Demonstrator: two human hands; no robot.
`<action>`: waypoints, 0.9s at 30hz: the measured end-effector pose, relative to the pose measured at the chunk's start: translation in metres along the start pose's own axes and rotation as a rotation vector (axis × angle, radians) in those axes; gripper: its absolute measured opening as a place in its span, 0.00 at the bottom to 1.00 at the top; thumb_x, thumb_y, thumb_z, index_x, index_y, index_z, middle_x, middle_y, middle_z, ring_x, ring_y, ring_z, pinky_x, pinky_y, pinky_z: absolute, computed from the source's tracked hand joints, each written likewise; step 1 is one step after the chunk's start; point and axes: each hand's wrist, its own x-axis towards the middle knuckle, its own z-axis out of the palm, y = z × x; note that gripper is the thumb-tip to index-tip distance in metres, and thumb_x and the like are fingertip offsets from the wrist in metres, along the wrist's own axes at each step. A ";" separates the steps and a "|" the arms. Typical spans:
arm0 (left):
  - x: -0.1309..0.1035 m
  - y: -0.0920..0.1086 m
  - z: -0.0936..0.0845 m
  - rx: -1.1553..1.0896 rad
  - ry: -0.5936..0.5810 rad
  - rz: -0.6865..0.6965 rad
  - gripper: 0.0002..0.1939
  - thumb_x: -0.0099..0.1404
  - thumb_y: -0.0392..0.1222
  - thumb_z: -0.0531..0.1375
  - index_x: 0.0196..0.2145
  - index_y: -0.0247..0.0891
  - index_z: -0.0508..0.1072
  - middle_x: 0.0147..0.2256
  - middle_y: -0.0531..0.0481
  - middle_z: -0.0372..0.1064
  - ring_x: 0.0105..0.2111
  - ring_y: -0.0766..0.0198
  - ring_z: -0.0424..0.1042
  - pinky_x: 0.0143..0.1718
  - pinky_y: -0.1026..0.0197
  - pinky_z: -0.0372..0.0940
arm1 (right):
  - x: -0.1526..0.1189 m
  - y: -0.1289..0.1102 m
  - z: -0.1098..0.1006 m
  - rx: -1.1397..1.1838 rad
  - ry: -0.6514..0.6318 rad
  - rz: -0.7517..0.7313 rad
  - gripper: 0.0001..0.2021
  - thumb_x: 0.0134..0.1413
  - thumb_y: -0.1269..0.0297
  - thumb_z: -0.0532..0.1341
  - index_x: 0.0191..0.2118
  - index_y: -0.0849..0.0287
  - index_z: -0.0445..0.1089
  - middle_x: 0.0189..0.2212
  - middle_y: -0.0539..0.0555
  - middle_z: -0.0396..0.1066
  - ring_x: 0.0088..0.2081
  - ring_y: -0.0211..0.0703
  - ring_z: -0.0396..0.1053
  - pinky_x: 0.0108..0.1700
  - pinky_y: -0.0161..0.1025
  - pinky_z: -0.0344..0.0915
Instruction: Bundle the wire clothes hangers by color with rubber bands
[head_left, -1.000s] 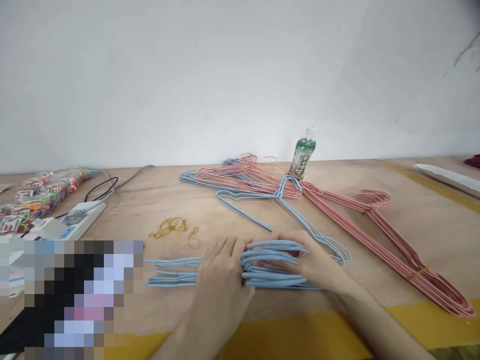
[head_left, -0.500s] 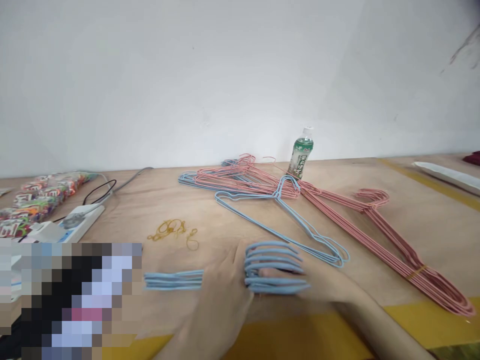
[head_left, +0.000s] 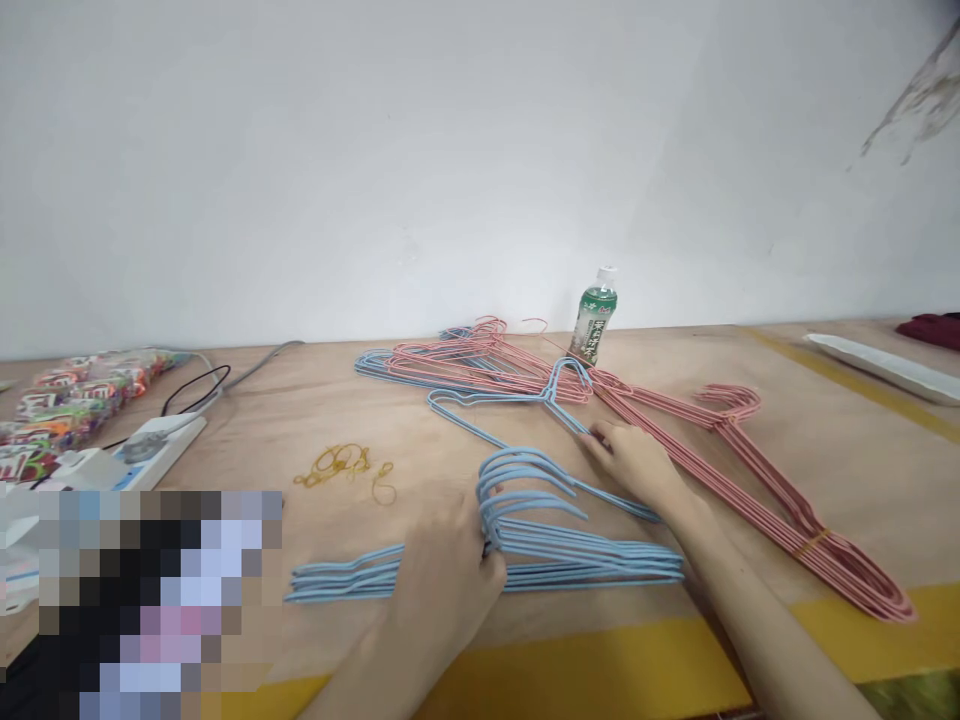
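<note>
A bundle of several blue hangers [head_left: 585, 560] lies near the table's front edge, hooks curving up and to the right. My left hand [head_left: 450, 565] is closed around the bundle at the base of its hooks. Beyond it, my right hand [head_left: 626, 455] pinches the shoulder of the separate blue hangers [head_left: 469, 425], near their neck. To the right lie pink hangers [head_left: 757, 465], bound near one end by a yellow band [head_left: 812, 542].
Further back are mixed pink and blue hangers [head_left: 450, 370] and a green-labelled bottle [head_left: 595, 318]. Yellow rubber bands [head_left: 337, 465] lie left of centre. A power strip [head_left: 169, 445] and packaged sweets [head_left: 75, 400] are at the left, a white tray [head_left: 885, 368] at the right.
My right hand has moved away from the front bundle, up to the blue hangers behind it. The bundle's right side now shows. My left hand still grips it.
</note>
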 end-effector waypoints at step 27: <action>0.001 0.000 -0.003 0.104 0.047 -0.014 0.13 0.56 0.30 0.49 0.33 0.41 0.69 0.30 0.47 0.72 0.33 0.54 0.72 0.31 0.59 0.55 | -0.002 0.025 -0.015 0.110 0.173 0.216 0.11 0.57 0.61 0.50 0.30 0.56 0.68 0.25 0.56 0.73 0.28 0.46 0.68 0.28 0.37 0.50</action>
